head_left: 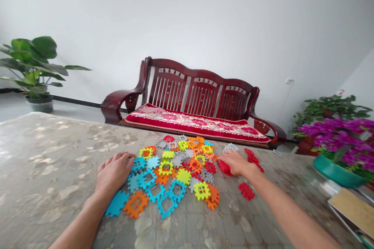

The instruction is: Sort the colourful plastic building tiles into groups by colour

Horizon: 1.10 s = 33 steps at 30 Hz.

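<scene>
A pile of flat plastic building tiles with notched edges, in blue, orange, yellow-green, grey and red, covers the middle of the table. My left hand (114,174) lies on the table at the pile's left edge, fingers flat, beside a light-blue tile (117,203) and a blue window tile (138,164). To the right of the pile, my right hand (237,162) has its fingers closed on a red tile (224,167), partly covered by the hand. Just beyond that hand is a grey tile (230,147). A row of red tiles (253,158) and a single red tile (246,191) lie nearby.
A patterned cover lies over the table (52,171). At the right stand a teal pot of purple flowers (336,171) and a cardboard-coloured item (355,210). A wooden bench (201,85) is behind the table, and a potted plant (39,103) stands at far left.
</scene>
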{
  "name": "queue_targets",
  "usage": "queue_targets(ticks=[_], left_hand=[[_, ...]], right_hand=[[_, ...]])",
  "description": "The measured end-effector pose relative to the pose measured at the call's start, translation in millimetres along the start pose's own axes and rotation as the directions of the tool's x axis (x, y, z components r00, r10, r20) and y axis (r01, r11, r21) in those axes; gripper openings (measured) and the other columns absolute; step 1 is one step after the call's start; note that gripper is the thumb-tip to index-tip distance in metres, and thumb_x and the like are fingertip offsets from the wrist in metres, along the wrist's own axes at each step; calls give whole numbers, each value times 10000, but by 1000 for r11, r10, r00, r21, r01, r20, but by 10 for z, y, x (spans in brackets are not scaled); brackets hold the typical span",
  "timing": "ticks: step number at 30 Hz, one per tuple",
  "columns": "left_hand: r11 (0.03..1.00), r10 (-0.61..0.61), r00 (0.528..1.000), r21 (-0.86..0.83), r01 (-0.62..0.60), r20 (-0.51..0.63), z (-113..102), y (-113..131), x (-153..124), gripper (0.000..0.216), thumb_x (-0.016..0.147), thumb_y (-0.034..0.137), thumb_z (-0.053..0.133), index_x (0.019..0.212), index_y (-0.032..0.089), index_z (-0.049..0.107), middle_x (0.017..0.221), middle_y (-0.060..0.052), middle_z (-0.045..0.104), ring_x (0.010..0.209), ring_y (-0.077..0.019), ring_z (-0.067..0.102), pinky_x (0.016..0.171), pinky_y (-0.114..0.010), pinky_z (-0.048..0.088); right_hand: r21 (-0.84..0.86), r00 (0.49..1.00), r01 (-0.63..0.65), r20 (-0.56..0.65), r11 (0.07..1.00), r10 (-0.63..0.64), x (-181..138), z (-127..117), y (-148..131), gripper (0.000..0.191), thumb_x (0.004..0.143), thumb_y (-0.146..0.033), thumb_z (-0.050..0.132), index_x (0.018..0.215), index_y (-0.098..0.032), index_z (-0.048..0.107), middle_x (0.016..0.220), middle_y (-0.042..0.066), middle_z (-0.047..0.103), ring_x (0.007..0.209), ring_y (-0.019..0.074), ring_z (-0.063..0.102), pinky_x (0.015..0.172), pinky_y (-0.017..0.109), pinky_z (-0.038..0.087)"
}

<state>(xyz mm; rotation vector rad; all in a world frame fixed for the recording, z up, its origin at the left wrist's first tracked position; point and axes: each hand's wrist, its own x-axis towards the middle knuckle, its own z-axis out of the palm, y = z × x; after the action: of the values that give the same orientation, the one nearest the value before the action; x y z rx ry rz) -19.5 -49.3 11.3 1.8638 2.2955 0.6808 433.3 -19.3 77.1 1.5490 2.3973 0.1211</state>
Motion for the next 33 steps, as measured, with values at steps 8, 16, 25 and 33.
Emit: queue_targets(ticks=[8,16,25,33], left_hand=[[1000,-3,1000,15,3,11,-27,36,-11,446,915,406,313,1105,302,703,1320,-55,625,1240,-302,527,1042,-480,349],[1000,11,1000,19,-11,-8,-5,13,-8,439,908,404,323,1095,311,709,1308,-51,634,1222,-299,545,1039,-486,361],[1000,5,1000,16,-5,-19,-12,28,-5,429,905,400,335,1083,317,716,1299,-46,640,1225,-292,546,1044,-473,359],[1000,5,1000,11,-4,-15,-5,20,-3,435,908,406,331,1084,312,717,1298,-51,640,1232,-295,538,1044,-478,354]], right_hand=[[-2,1000,26,2,1000,-26,-10,-5,1,507,677,-70,601,1155,-228,662,1114,100,659,1096,281,515,926,380,361],[159,994,-94,-48,983,103,117,-10,-149,475,626,-195,673,1101,-226,679,1052,77,697,1007,278,592,855,341,417],[310,977,-124,-126,943,169,137,-6,67,616,607,-171,652,1220,-229,630,1198,78,677,1097,270,602,942,351,424],[303,990,-98,-63,948,123,105,-12,-139,669,616,-199,689,1277,-259,602,1254,75,651,1160,299,578,977,396,421]])
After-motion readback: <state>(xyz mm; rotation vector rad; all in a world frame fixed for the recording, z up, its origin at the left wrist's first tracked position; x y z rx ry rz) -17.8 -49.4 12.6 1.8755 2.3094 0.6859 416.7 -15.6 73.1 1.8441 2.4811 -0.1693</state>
